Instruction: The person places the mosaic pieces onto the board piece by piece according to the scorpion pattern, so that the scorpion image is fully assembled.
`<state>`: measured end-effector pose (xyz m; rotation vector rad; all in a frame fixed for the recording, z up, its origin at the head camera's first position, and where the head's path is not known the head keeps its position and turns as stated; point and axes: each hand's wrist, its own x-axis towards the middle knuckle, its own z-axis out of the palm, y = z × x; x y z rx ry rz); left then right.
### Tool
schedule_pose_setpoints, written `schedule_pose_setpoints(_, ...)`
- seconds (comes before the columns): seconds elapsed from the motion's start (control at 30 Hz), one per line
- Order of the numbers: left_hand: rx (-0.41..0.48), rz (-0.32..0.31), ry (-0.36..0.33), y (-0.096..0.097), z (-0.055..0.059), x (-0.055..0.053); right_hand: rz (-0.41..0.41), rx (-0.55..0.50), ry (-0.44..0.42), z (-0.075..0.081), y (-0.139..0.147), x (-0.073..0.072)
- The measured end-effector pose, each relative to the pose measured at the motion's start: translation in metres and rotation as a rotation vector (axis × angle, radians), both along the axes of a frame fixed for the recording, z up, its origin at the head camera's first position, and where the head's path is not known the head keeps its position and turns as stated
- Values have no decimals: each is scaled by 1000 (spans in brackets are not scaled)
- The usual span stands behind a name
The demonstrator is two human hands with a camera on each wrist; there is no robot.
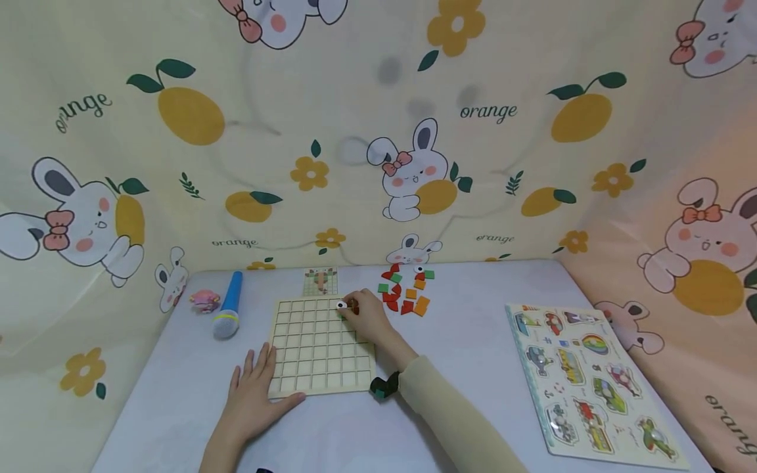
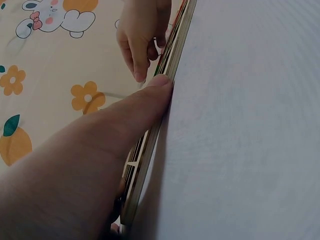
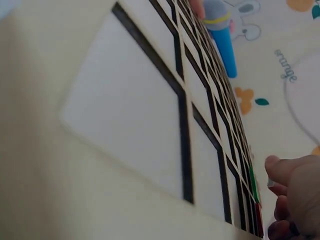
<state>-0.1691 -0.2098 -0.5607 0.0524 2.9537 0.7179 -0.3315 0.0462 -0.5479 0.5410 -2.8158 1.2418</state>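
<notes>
A pale wooden board (image 1: 313, 348) with a grid of square recesses lies on the table. My left hand (image 1: 251, 387) rests flat at its near left corner, fingers spread along the left side. In the left wrist view its thumb (image 2: 145, 97) lies against the board's edge. Over the far right part of the board, my right hand (image 1: 368, 316) pinches a small white piece with a black dot (image 1: 341, 305), like an eye. Something brown shows beside it under the fingers, too small to tell. In the right wrist view the right hand (image 3: 300, 185) has curled fingers.
Behind the board lies a pattern card (image 1: 321, 281). Several red, green and orange pieces (image 1: 407, 307) are scattered right of it, with another eye piece (image 1: 420, 269). A blue toy microphone (image 1: 230, 305) and pink toy (image 1: 204, 301) lie left; a picture puzzle board (image 1: 591, 387) lies right.
</notes>
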Motion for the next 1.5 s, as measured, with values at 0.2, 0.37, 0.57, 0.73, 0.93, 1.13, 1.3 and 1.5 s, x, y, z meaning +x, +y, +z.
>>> schedule_pose_setpoints(0.2,-5,4,-24,-1,2,0,-2,11,-17,2,-2,-4)
schedule_pose_setpoints(0.37,-5,11,-36,0,4,1,6,47,8,4,-8,-13)
schedule_pose_setpoints(0.57,10,-4,-21,2,4,0,-21,117,11,-1,-13,-19)
schedule_pose_setpoints(0.73,10,-2,-25,3,3,-1,-34,115,30,-6,-14,-20)
schedule_pose_setpoints(0.93,11,1,-13,1,4,0,-31,100,37,-9,-16,-20)
schedule_pose_setpoints(1.13,12,0,-15,1,3,0,-32,85,29,-8,-16,-21)
schedule_pose_setpoints(1.3,8,0,-14,0,2,-1,-29,82,39,-9,-16,-21)
schedule_pose_setpoints(1.5,15,-3,-6,1,4,1,-23,102,54,-10,-16,-22)
